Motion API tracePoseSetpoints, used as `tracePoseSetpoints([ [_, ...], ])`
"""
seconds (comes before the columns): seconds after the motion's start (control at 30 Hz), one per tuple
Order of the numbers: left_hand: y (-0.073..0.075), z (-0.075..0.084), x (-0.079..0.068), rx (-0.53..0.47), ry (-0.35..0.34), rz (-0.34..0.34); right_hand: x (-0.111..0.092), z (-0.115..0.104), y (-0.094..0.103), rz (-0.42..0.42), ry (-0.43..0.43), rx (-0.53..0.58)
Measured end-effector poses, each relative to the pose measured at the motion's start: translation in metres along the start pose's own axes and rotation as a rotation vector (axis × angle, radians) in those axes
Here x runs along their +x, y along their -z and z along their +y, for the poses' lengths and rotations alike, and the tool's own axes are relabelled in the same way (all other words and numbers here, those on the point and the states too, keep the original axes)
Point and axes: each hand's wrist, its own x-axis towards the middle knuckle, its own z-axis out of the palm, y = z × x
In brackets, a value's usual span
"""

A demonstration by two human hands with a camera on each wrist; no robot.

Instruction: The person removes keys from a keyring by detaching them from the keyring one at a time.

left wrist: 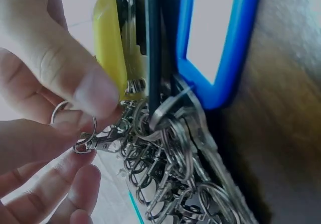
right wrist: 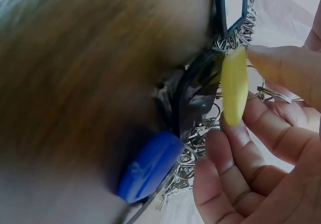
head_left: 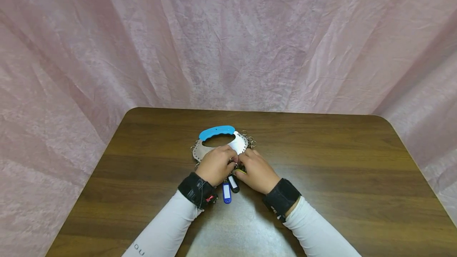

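Both hands meet at the lower edge of a metal key-holder plate (head_left: 240, 142) with a blue grip (head_left: 216, 131), lying on the table. My left hand (head_left: 216, 165) pinches a split key ring (left wrist: 94, 128), which links to a small metal clip (left wrist: 108, 139). Close beside it, my right hand (head_left: 258, 173) pinches at the same ring, its fingertips touching a yellow key tag (right wrist: 234, 86). Fingers hide part of the ring. Under the hands lie a blue key tag (head_left: 226, 192) and a black key tag (head_left: 233, 184), both with white labels.
More rings and clips (head_left: 251, 142) hang along the plate's perforated edge, bunched closely in the left wrist view. The brown wooden table (head_left: 342, 177) extends to both sides, with a pink curtain (head_left: 228, 43) behind its far edge.
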Motion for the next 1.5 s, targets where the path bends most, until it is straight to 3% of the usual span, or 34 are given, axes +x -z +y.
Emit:
tracePoseSetpoints([
  [0.67,0.0007,-0.0030,0.0010,-0.033,-0.004,0.008,0.0044,-0.0007,-0.0018,-0.013,0.001,0.054],
  [0.97,-0.0003,-0.0053,0.0012,-0.038,-0.049,0.082,0.0017,0.0003,-0.0016,0.005,-0.045,0.062],
  [1.5,0.0015,-0.0047,0.0020,-0.030,-0.036,0.116,0.0006,-0.0008,0.0048,0.030,-0.100,0.127],
])
